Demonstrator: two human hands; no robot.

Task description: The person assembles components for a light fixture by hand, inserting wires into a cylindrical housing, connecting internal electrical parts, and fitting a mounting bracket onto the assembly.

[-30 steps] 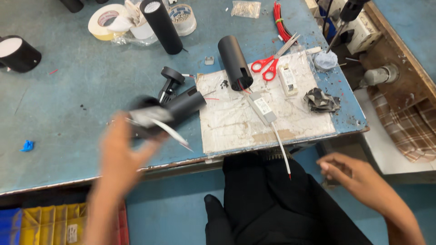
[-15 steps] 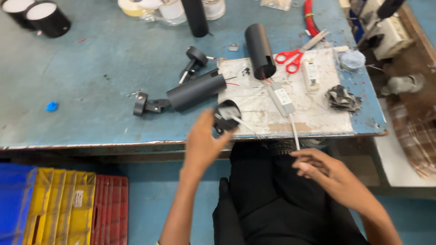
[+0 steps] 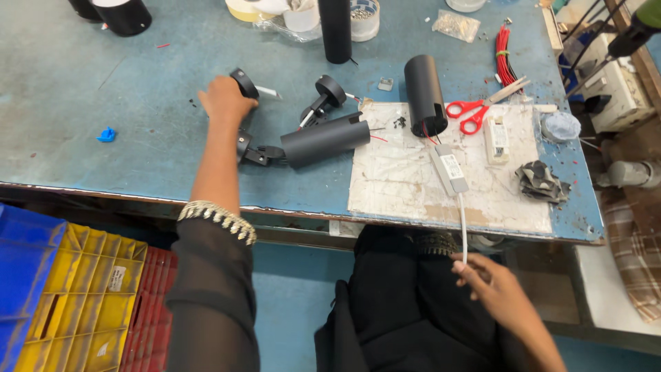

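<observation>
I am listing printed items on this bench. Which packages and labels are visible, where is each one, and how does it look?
Clear bag: far edge of the bench, small pale parts inside.
Driver label: on the white box on the white mat, pale rectangle.
Crate sticker: yellow crate under the bench, small white rectangle.

The bench top (image 3: 103,158) is painted a worn blue-grey, and a stained white mat (image 3: 413,179) is laid on it. Matt black is seen on the tube lamp housing (image 3: 323,139), on the upright cylinder (image 3: 424,93) and on the small bracket part (image 3: 244,83) gripped by the left hand (image 3: 224,102). A white cable (image 3: 463,227) is pinched by the right hand (image 3: 496,293), and it runs from a white driver box (image 3: 449,169). Red handles are shown on the scissors (image 3: 471,114), and a bundle of wires (image 3: 505,58) is red too. The crates (image 3: 76,296) are coloured blue, yellow and red. Black sleeves are edged with a gold-patterned cuff (image 3: 217,217).
</observation>
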